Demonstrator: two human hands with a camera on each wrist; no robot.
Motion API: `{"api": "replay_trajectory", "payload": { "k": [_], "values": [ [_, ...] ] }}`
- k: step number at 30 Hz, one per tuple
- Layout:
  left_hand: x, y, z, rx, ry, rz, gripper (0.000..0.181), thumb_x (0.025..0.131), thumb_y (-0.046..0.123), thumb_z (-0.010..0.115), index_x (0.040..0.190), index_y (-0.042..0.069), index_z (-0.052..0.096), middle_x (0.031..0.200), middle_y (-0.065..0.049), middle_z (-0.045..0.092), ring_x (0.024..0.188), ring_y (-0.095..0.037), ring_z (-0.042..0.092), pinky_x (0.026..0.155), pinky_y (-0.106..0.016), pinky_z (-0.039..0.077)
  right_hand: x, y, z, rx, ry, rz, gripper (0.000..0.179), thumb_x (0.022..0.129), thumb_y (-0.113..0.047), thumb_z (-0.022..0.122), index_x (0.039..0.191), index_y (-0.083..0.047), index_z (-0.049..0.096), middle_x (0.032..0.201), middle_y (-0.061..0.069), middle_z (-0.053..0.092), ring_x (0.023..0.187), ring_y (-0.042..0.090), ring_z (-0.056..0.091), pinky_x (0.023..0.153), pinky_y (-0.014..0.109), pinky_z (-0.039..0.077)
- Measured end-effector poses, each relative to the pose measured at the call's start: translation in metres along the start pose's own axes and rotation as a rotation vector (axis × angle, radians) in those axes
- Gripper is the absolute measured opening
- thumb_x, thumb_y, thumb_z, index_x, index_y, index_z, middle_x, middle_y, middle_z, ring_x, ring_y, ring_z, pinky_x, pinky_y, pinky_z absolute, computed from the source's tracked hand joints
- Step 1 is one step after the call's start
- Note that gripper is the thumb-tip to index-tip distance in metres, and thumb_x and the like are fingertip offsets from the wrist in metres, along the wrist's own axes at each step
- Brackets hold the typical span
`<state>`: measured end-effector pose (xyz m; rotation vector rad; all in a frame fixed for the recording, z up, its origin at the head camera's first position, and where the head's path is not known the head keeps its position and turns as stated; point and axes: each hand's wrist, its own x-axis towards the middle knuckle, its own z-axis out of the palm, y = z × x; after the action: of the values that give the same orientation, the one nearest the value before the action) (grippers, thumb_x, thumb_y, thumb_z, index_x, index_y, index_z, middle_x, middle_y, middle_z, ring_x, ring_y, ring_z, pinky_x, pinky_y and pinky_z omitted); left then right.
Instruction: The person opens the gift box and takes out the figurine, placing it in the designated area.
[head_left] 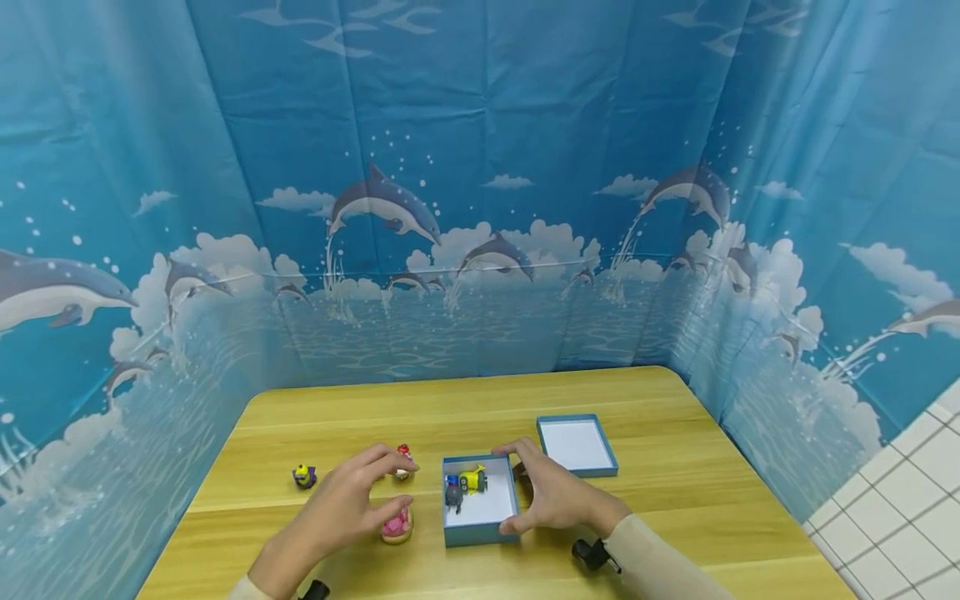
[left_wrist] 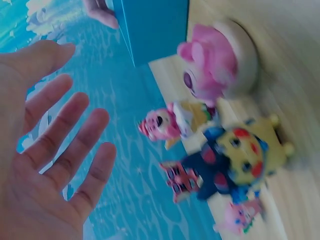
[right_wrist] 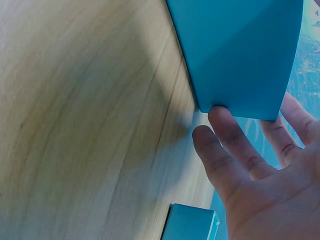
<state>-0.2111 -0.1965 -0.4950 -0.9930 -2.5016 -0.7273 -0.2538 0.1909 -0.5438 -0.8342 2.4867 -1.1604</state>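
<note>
A blue box with a white inside stands uncovered on the table. In it lie a yellow figurine and a dark grey one, close together at the left wall. My right hand grips the box's right side, thumb at the front corner and fingers at the back one; its fingertips touch the blue wall in the right wrist view. Left of the box my left hand hovers with spread fingers, holding nothing. Near it are a pink figurine on a round base and a pink bear figurine with a red top.
A shallow blue lid with a white inside lies behind and right of the box. Farther left stands a yellow figurine with a dark hood. A small pink figurine shows in the left wrist view. A dolphin-print curtain surrounds the wooden table.
</note>
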Motion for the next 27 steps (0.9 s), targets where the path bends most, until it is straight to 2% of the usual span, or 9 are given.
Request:
{"api": "replay_trajectory", "payload": {
  "k": [5, 9, 13, 18, 27],
  "values": [
    [0.014, 0.010, 0.008, -0.030, -0.083, -0.019, 0.038, 0.101, 0.023, 0.095, 0.135, 0.028, 0.080, 0.128, 0.011, 0.077, 0.106, -0.005, 0.076, 0.084, -0.029, 0.068, 0.000, 0.002, 0.002, -0.009, 0.004, -0.002, 0.104, 0.093, -0.048, 0.100, 0.173, -0.016, 0.042, 0.167, 0.015, 0.048, 0.143, 0.031, 0.064, 0.122, 0.056, 0.059],
    [0.029, 0.019, 0.015, -0.065, -0.163, -0.043, 0.037, 0.103, 0.022, 0.092, 0.138, 0.024, 0.080, 0.130, 0.008, 0.076, 0.110, -0.009, 0.075, 0.092, -0.031, 0.069, 0.000, 0.002, 0.002, -0.011, 0.014, -0.016, 0.103, 0.092, -0.047, 0.100, 0.172, -0.016, 0.044, 0.167, 0.015, 0.049, 0.142, 0.032, 0.064, 0.122, 0.057, 0.059],
    [0.043, 0.024, 0.025, -0.120, -0.232, -0.060, 0.036, 0.105, 0.023, 0.091, 0.139, 0.020, 0.079, 0.131, 0.004, 0.075, 0.114, -0.018, 0.077, 0.097, -0.035, 0.071, 0.000, 0.003, 0.003, -0.009, 0.013, -0.025, 0.102, 0.093, -0.046, 0.100, 0.171, -0.014, 0.044, 0.168, 0.016, 0.048, 0.143, 0.032, 0.064, 0.122, 0.054, 0.060],
    [0.059, 0.030, 0.038, -0.165, -0.302, -0.066, 0.038, 0.107, 0.026, 0.089, 0.141, 0.015, 0.079, 0.133, -0.001, 0.075, 0.116, -0.028, 0.080, 0.096, -0.033, 0.070, 0.000, 0.004, 0.004, -0.006, 0.006, -0.019, 0.101, 0.094, -0.045, 0.099, 0.171, -0.014, 0.043, 0.169, 0.017, 0.047, 0.145, 0.032, 0.064, 0.122, 0.052, 0.060],
    [0.077, 0.036, 0.058, -0.170, -0.409, -0.133, 0.047, 0.106, 0.029, 0.090, 0.147, 0.012, 0.077, 0.141, -0.010, 0.077, 0.118, -0.026, 0.080, 0.093, -0.029, 0.069, -0.002, 0.000, 0.002, -0.023, 0.017, -0.027, 0.100, 0.093, -0.052, 0.099, 0.170, -0.020, 0.044, 0.167, 0.009, 0.049, 0.143, 0.030, 0.066, 0.121, 0.049, 0.061]
  ]
}}
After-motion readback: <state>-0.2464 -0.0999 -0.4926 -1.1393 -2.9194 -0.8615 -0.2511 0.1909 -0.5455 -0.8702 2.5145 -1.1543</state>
